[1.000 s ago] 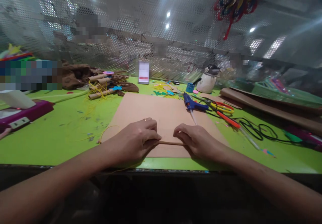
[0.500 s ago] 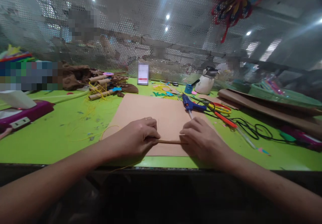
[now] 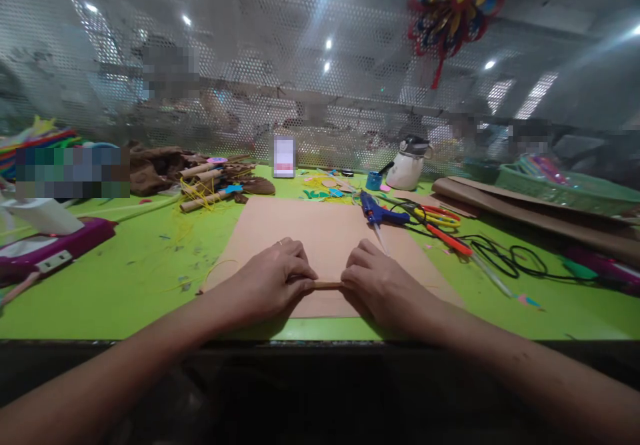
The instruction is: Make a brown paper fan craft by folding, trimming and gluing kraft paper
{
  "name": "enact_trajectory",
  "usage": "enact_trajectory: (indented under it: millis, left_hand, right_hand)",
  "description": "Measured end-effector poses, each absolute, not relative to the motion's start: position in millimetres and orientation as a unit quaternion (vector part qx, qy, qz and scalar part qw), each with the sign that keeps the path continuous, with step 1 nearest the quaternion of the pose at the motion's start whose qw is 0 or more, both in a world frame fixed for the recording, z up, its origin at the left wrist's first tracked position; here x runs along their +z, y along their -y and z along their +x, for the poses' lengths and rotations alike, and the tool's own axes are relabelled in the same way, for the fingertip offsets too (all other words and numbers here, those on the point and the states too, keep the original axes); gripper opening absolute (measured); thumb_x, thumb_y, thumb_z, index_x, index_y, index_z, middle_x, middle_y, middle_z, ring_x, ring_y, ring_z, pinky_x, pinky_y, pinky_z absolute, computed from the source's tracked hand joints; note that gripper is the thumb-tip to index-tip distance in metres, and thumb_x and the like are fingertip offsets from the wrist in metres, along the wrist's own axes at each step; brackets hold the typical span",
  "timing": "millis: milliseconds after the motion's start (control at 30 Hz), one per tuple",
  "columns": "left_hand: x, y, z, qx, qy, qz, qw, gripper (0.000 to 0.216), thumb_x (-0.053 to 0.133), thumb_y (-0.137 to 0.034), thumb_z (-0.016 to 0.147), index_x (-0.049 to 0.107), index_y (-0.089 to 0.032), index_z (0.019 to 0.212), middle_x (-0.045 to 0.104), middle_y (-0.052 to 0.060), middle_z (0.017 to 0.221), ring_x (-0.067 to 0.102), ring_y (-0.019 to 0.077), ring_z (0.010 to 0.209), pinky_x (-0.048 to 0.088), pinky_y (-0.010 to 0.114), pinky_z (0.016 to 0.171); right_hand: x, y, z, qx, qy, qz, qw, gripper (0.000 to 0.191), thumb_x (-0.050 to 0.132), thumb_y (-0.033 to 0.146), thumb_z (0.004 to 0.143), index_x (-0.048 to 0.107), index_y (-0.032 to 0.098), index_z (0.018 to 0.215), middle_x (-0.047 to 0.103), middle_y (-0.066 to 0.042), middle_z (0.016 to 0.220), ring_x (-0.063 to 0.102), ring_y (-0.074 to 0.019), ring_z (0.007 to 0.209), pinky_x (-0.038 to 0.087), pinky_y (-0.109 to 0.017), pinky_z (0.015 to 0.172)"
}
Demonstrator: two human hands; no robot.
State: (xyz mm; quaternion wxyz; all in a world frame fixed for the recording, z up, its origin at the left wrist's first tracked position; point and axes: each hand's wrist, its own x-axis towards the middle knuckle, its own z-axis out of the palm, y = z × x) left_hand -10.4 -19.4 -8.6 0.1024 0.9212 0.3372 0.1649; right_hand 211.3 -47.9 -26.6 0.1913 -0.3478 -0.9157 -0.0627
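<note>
A large sheet of light brown paper (image 3: 305,225) lies flat on the green table. Over its near part, my left hand (image 3: 277,277) and my right hand (image 3: 383,281) pinch a thin tan paper roll (image 3: 327,285) from both sides, fingers closed. A short stretch of the roll shows between them; its ends are hidden by my hands. Beyond my right hand, a blue glue gun (image 3: 377,211) rests on the sheet's far right part, its clear glue stick pointing toward that hand.
Right of the sheet are red-handled scissors (image 3: 450,238), black cable (image 3: 515,258) and stacked brown card (image 3: 540,215). Paper rolls with yellow string (image 3: 203,191) lie back left, near a purple power strip (image 3: 75,245). A phone (image 3: 284,156) and white bottle (image 3: 405,170) stand behind.
My right hand has moved left along the paper roll, closer to my left hand, so less of the roll shows between them. The whole view has shifted slightly.
</note>
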Motion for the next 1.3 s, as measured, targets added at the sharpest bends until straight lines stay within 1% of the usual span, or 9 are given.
enact_trajectory:
  millis: [133, 233, 367, 533, 700, 833, 967, 1133, 1300]
  left_hand:
    - [-4, 21, -9, 0.142, -0.347, 0.922, 0.095, 0.024, 0.049, -0.025, 0.091, 0.072, -0.02, 0.088, 0.061, 0.006, 0.081, 0.053, 0.0182, 0.082, 0.04, 0.028, 0.072]
    - [5, 23, -5, 0.116, -0.357, 0.923, 0.081, 0.029, 0.045, -0.024, 0.092, 0.07, -0.019, 0.079, 0.061, 0.004, 0.075, 0.052, 0.0176, 0.078, 0.039, 0.028, 0.069]
    - [12, 27, 1, 0.086, -0.396, 0.912, 0.063, 0.031, 0.043, -0.025, 0.092, 0.067, -0.019, 0.072, 0.06, 0.005, 0.074, 0.051, 0.0187, 0.076, 0.038, 0.028, 0.065]
    - [1, 28, 1, 0.106, -0.438, 0.891, 0.066, 0.027, 0.043, -0.026, 0.091, 0.066, -0.019, 0.078, 0.058, 0.006, 0.081, 0.052, 0.0201, 0.079, 0.04, 0.031, 0.069]
    - [-12, 26, 2, 0.178, -0.444, 0.874, 0.087, 0.019, 0.044, -0.02, 0.09, 0.063, -0.018, 0.09, 0.058, 0.005, 0.09, 0.052, 0.0188, 0.083, 0.042, 0.031, 0.071]
    - [-13, 32, 3, 0.18, -0.383, 0.906, 0.016, 0.022, 0.044, -0.017, 0.089, 0.064, -0.015, 0.082, 0.056, 0.007, 0.084, 0.05, 0.019, 0.079, 0.041, 0.031, 0.067]
    - [-13, 35, 2, 0.18, -0.343, 0.921, -0.037, 0.024, 0.044, -0.019, 0.09, 0.066, -0.014, 0.081, 0.055, 0.008, 0.08, 0.049, 0.0193, 0.076, 0.04, 0.032, 0.065]
    - [-20, 26, 1, 0.207, -0.34, 0.916, -0.047, 0.025, 0.046, -0.02, 0.091, 0.069, -0.015, 0.082, 0.056, 0.006, 0.077, 0.049, 0.0168, 0.07, 0.04, 0.029, 0.061]
    - [-22, 26, 1, 0.213, -0.351, 0.911, -0.037, 0.024, 0.048, -0.02, 0.091, 0.07, -0.015, 0.081, 0.056, 0.006, 0.075, 0.049, 0.0158, 0.067, 0.039, 0.027, 0.057]
  right_hand:
    - [-30, 47, 212, -0.009, 0.906, -0.371, 0.201, 0.016, 0.047, 0.015, 0.092, 0.06, 0.011, 0.084, 0.056, -0.01, 0.081, 0.047, -0.0198, 0.077, 0.038, -0.03, 0.066]
    - [-27, 46, 213, 0.04, 0.905, -0.365, 0.213, 0.011, 0.049, 0.015, 0.092, 0.06, 0.012, 0.092, 0.055, -0.008, 0.082, 0.048, -0.0179, 0.076, 0.037, -0.027, 0.065]
    - [-18, 42, 214, 0.072, 0.909, -0.367, 0.183, 0.015, 0.05, 0.015, 0.092, 0.059, 0.015, 0.08, 0.051, -0.003, 0.075, 0.046, -0.0138, 0.069, 0.032, -0.023, 0.06]
    - [-14, 36, 217, 0.075, 0.915, -0.364, 0.155, 0.017, 0.051, 0.015, 0.091, 0.056, 0.017, 0.075, 0.049, 0.0, 0.073, 0.044, -0.0105, 0.063, 0.028, -0.022, 0.057]
    - [-15, 33, 218, 0.078, 0.916, -0.362, 0.154, 0.017, 0.05, 0.013, 0.09, 0.054, 0.016, 0.074, 0.05, 0.0, 0.074, 0.045, -0.0098, 0.063, 0.028, -0.022, 0.056]
    - [-18, 32, 219, 0.087, 0.914, -0.359, 0.167, 0.018, 0.049, 0.014, 0.091, 0.058, 0.016, 0.076, 0.052, -0.001, 0.077, 0.046, -0.0099, 0.063, 0.03, -0.022, 0.057]
    - [-19, 31, 219, 0.095, 0.912, -0.359, 0.171, 0.018, 0.049, 0.014, 0.091, 0.061, 0.016, 0.078, 0.053, -0.002, 0.078, 0.048, -0.0104, 0.065, 0.032, -0.022, 0.058]
    - [-17, 32, 219, 0.088, 0.908, -0.373, 0.169, 0.019, 0.048, 0.014, 0.093, 0.064, 0.016, 0.083, 0.055, -0.004, 0.081, 0.05, -0.0125, 0.069, 0.035, -0.025, 0.061]
    - [-20, 39, 234, 0.085, 0.897, -0.391, 0.187, 0.02, 0.046, 0.022, 0.096, 0.064, 0.016, 0.089, 0.054, -0.006, 0.082, 0.049, -0.0166, 0.076, 0.038, -0.028, 0.066]
